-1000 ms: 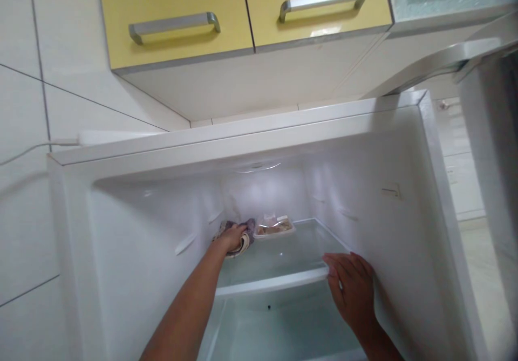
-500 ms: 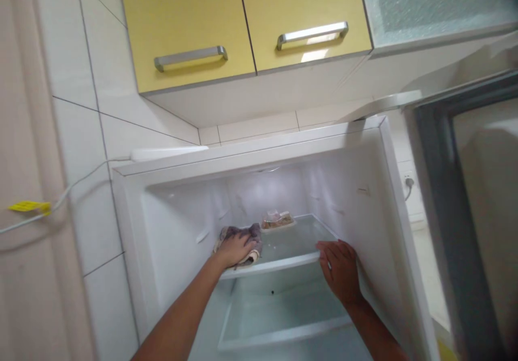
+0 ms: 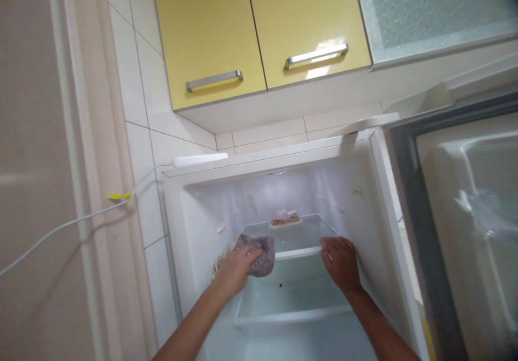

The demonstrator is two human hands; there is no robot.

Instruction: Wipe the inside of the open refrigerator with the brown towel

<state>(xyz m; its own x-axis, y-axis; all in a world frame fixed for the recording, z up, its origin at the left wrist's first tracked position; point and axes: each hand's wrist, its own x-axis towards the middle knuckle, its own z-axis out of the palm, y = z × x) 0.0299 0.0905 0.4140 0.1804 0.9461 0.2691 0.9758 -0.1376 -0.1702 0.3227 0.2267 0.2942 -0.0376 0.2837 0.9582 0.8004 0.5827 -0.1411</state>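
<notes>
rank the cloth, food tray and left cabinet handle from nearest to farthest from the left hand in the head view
1. Cloth: touching the left hand.
2. Food tray: deeper in, on the upper shelf.
3. Left cabinet handle: highest up, above the fridge.

In the refrigerator [image 3: 178, 231], a tray [image 3: 286, 220] sits on the upper shelf [image 3: 303, 237] at 12 o'clock; cloth [image 3: 265, 261] lies under the left grip [image 3: 235, 266] at 8, the right grip [image 3: 342, 261] at 4. The lower shelf [image 3: 299, 317] is at 6, the door [image 3: 437, 199] at 3, cabinets [image 3: 210, 32] above at 12.
</notes>
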